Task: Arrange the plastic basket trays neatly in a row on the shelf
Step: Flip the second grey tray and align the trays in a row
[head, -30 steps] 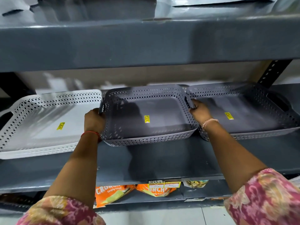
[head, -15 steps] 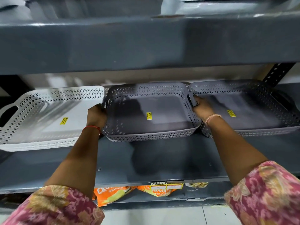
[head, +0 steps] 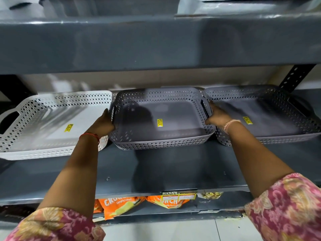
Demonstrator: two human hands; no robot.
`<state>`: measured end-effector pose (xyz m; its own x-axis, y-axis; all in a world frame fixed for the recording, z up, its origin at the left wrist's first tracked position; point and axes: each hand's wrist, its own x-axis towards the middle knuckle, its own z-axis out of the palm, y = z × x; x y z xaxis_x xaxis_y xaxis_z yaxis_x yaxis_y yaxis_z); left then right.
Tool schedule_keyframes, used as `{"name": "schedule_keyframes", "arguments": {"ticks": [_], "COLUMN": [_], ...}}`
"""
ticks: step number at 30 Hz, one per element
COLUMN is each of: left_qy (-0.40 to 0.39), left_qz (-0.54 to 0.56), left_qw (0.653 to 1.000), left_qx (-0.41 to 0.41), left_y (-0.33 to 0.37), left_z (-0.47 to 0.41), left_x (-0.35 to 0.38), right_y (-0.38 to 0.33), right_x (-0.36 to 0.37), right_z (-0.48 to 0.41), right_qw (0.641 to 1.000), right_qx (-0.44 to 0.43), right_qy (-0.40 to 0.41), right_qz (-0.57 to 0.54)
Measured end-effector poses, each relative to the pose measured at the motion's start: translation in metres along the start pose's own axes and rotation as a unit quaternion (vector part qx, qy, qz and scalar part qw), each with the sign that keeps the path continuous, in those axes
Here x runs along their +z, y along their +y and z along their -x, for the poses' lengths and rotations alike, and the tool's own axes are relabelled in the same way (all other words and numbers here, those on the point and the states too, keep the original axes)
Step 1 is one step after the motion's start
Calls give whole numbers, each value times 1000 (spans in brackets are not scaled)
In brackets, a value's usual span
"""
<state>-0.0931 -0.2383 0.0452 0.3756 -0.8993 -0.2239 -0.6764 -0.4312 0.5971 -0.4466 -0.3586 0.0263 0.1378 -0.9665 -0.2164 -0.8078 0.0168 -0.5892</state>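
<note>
Three perforated plastic basket trays in a row on a dark grey metal shelf (head: 173,171), each rectangular with rounded corners, lattice-cut walls of small diamond holes, smooth flat floors and cut-out handle slots at the ends. White tray (head: 48,126) at the left, middle grey tray (head: 161,119) in the centre, right grey tray (head: 264,115) beyond it, all well back from the shelf's front lip. Small yellow sticker (head: 159,122) on the middle tray's floor; similar ones on the other two.

Left hand (head: 104,124) closed around the left end of the middle grey tray, at the handle slot, wedged between that tray and the white one; thin red thread (head: 90,135) on the wrist. Right hand (head: 217,113) closed on the tray's right end, fingers hooked over the rim at the handle slot, in the gap beside the right grey tray; pale band (head: 231,123) on that wrist. Both grips clenched on the same tray. Middle tray's front edge tilted slightly, whether lifted off the shelf or resting on it, cannot tell.

Floral pink sleeves (head: 286,209) at the bottom corners. Glossy orange snack packets (head: 121,204) on the shelf below, behind a printed price label (head: 178,195).
</note>
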Motion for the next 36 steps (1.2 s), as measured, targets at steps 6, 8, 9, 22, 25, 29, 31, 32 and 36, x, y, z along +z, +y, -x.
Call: {"name": "schedule_keyframes", "arguments": {"ticks": [6,8,9,22,25,29,31,32,36], "left_qy": [-2,2,-1,-13,-23,-25,-27,-26,-18], "left_qz": [-15,-8,-2,5,15,23,30,31,17], "left_qw": [1000,1000,1000,999,999,999,999,998,999], "left_qx": [-6,-1,1,41,31,37,36,39,40], "left_y": [-3,-3,-3,-14,-9,-11,-17,-18,-26], "left_z": [9,10,10,40,57,74,79,80,86], "left_x": [4,6,7,7,3,7,10,10,10], "right_y": [4,9,13,31,23,18,15,13,8], "right_x": [10,12,13,27,23,20,19,17,15], "right_z": [-3,-11,-16,-3,19,50,69,78,105], "right_qw": [999,998,998,999,999,999,999,999,999], "right_qx": [0,-8,-8,-22,-15,-21,-18,-16,-12], "right_qy": [16,14,16,41,42,35,30,32,35], "right_qz": [47,53,57,28,17,-11,-22,-23,-26]}}
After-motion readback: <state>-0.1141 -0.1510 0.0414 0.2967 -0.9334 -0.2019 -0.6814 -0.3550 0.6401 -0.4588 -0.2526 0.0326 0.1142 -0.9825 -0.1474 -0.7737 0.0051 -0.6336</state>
